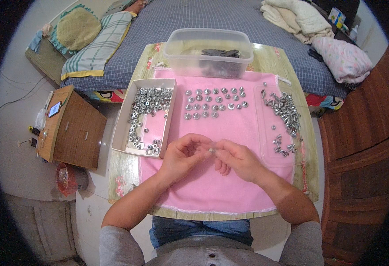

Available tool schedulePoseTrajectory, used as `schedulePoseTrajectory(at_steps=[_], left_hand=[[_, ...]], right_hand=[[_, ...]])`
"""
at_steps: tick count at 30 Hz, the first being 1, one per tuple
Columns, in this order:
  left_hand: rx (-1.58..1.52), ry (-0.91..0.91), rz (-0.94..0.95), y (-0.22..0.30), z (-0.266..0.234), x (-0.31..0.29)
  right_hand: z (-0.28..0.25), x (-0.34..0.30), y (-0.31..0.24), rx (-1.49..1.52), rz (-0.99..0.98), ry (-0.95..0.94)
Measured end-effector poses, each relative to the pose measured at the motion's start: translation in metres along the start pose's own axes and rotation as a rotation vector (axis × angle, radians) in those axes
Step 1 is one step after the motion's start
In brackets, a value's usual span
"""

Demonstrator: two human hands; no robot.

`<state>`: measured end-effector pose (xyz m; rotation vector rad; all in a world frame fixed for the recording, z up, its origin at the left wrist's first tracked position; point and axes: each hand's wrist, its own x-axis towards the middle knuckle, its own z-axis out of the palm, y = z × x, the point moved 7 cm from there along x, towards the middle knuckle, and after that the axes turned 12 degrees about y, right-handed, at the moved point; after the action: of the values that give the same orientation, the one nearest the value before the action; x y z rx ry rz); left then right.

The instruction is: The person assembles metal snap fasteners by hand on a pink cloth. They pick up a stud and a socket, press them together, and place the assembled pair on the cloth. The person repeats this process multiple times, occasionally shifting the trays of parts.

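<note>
Over the near middle of the pink cloth [221,190], my two hands meet fingertip to fingertip. Between them shows a small shiny metal fastener [212,150]; whether it is a screw, a nut or both is too small to tell. My left hand [188,153] pinches it from one side, its fingers curled. From the other side my right hand [236,159] pinches it with thumb and forefinger. Beyond the hands, several screws with nuts or washers [207,99] stand in rows. Loose nuts [150,99] fill much of a white cardboard box [117,128] at left.
On the right, a clear plastic lid [270,155] carries loose screws [285,113]. A translucent tub [176,48] with dark items stands at the table's far edge. Behind is a bed [194,17]; a wooden cabinet [81,133] and a waste bin [77,177] are left.
</note>
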<state>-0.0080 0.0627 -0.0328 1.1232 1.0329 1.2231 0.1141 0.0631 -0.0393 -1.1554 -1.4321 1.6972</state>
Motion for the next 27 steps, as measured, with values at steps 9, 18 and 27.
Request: schedulePoseTrajectory(at_steps=[9, 18, 27], left_hand=[[-0.014, 0.021, 0.018, 0.003, 0.001, -0.001], [-0.028, 0.025, -0.007, 0.003, 0.002, -0.001], [-0.031, 0.02, -0.007, 0.004, 0.002, -0.001]], right_hand=[[-0.002, 0.0, -0.004, -0.031, -0.041, 0.042], [-0.002, -0.001, -0.006, -0.025, -0.047, 0.056], [-0.003, 0.0, -0.003, 0.013, -0.019, 0.024]])
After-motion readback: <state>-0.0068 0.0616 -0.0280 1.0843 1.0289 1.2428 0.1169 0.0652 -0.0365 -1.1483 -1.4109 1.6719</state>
